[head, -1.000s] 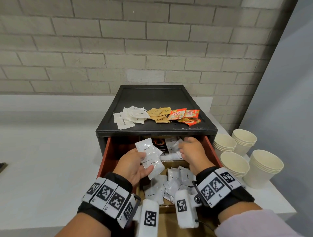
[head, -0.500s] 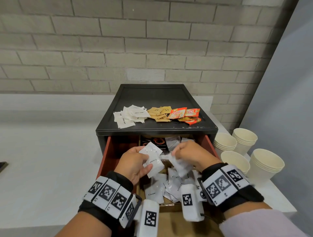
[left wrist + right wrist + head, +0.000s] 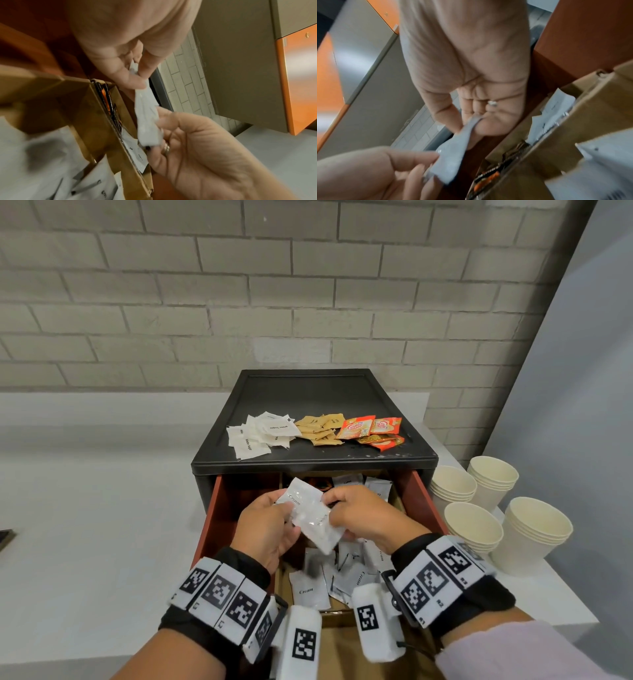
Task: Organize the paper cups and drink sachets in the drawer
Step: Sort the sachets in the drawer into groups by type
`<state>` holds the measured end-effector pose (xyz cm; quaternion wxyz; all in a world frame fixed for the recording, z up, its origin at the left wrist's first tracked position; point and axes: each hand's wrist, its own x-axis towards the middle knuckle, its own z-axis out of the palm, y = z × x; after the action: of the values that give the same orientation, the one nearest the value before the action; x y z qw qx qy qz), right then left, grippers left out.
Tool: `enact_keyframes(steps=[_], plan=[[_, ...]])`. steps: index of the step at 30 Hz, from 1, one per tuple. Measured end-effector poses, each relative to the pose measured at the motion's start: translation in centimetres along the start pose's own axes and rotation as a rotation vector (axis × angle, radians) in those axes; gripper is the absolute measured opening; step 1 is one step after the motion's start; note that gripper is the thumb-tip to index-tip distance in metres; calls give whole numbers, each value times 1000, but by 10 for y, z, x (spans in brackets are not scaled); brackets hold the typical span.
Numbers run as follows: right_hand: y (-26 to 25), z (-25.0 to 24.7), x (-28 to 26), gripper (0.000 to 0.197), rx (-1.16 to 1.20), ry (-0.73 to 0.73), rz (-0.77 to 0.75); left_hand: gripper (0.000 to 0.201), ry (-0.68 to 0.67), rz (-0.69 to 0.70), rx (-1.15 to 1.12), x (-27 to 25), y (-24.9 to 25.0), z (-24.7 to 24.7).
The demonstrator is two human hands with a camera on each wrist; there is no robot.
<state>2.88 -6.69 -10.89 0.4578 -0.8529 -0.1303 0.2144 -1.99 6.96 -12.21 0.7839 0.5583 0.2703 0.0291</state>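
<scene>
Over the open drawer (image 3: 219, 508), my left hand (image 3: 284, 510) and right hand (image 3: 330, 508) both pinch a small stack of white cream sachets (image 3: 313, 517). The left wrist view shows my left hand (image 3: 135, 73) pinching the top of the cream sachets (image 3: 147, 119), with the right hand's fingers at their lower end. In the right wrist view my right hand (image 3: 474, 120) pinches one end of the cream sachets (image 3: 452, 155). More loose cream sachets (image 3: 332, 577) lie in the drawer's cardboard divider (image 3: 96, 108). Stacks of paper cups (image 3: 476, 529) stand to the right of the cabinet.
On the black cabinet top (image 3: 308, 395) lie three sorted heaps: white sugar sachets (image 3: 260, 436), brown sachets (image 3: 320, 429) and orange sachets (image 3: 373, 431). Black and orange packets (image 3: 488, 180) stand in the drawer's rear compartment. A brick wall (image 3: 274, 302) is behind, and the white counter (image 3: 85, 525) extends left.
My right hand drew sachets out of the back of the drawer and brought them to the stack in my left hand. Both hands now hold it, slightly higher.
</scene>
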Motion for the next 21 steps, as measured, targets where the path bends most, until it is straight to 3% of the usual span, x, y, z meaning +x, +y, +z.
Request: enact_keyframes(steps=[3, 5, 10, 12, 16, 18, 21], plan=[[0, -13, -1, 32, -375, 28, 83, 24, 64, 26, 85, 4, 0, -4], [-1, -15, -4, 35, -485, 17, 83, 25, 51, 12, 138, 5, 0, -4], [-4, -5, -8, 34, -51, 1, 30, 21, -145, -83, 265, -1, -7, 3], [-2, -8, -6, 40, -142, 5, 17, 19, -182, -88, 283, -5, -7, 5], [0, -14, -8, 36, -501, 17, 89, 18, -17, 7, 346, 2, -4, 0], [-1, -12, -7, 34, -434, 52, 115, 26, 49, -30, 369, 4, 0, 0], [-9, -4, 13, 32, -347, 101, 118, 45, 81, -196, 282, 4, 3, 3]])
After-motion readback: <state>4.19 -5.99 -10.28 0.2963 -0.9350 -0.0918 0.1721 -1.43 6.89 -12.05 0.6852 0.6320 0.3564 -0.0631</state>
